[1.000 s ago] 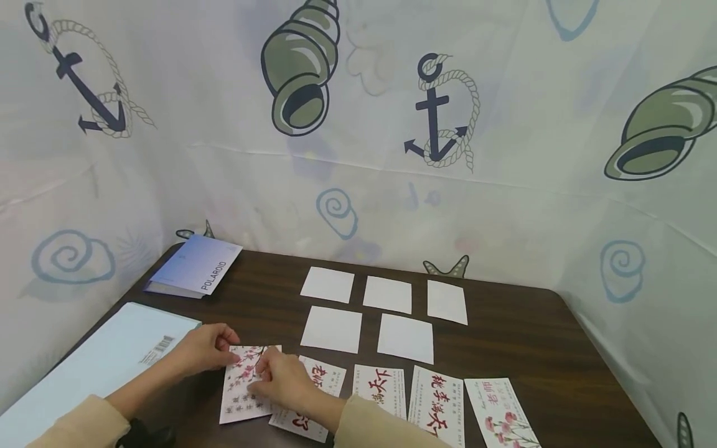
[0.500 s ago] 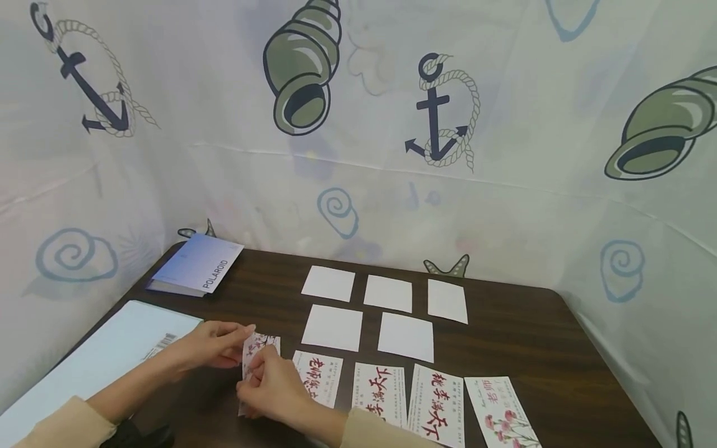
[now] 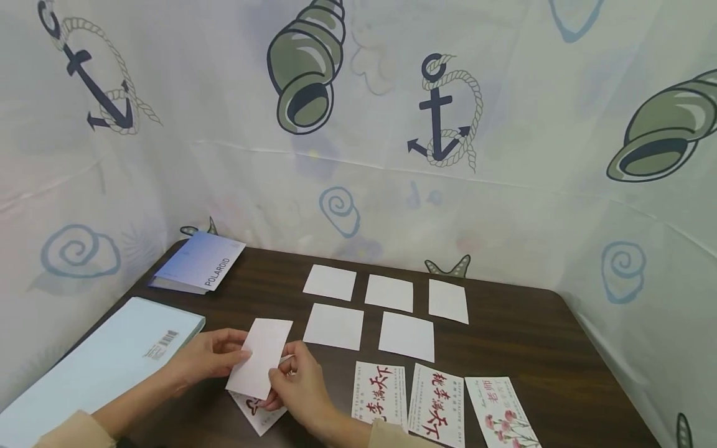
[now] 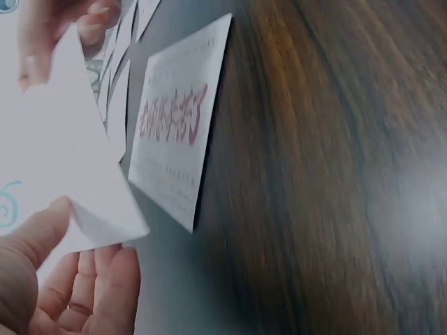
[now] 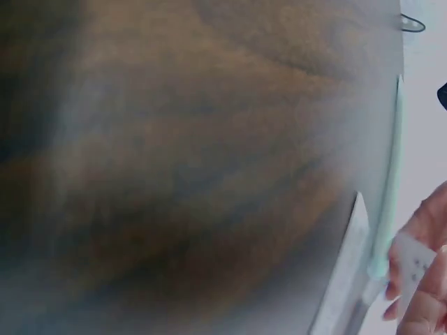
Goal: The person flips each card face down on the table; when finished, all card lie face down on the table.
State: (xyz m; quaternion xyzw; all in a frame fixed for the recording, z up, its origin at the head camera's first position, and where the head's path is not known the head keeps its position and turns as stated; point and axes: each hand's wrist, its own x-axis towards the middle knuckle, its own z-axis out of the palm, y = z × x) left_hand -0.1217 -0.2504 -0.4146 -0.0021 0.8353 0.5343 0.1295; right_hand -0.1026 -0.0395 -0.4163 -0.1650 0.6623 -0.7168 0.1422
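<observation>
A small card (image 3: 262,358) is held up over the table with its blank white side showing. My left hand (image 3: 210,358) pinches its left edge; in the left wrist view the thumb lies on the white face and the fingers are behind. My right hand (image 3: 305,386) holds the card's right side, with a white edge showing between its fingers. In the right wrist view that hand (image 5: 426,258) sits at the right border with part of a card. Below the held card is another card with red lettering (image 3: 259,415), partly covered; its lettered face shows in the left wrist view (image 4: 171,132).
Three printed cards, one with pink flowers (image 3: 501,407), lie to the right. Several blank white cards (image 3: 333,326) form two rows behind. A pale blue folder (image 3: 106,361) with a barcode lies left, and a blue POLAROID album (image 3: 198,261) behind it.
The flower-printed card was lifted from the table by both hands, and a blank white side now faces up. The red-lettered card beside it has shifted left, beneath the held card.
</observation>
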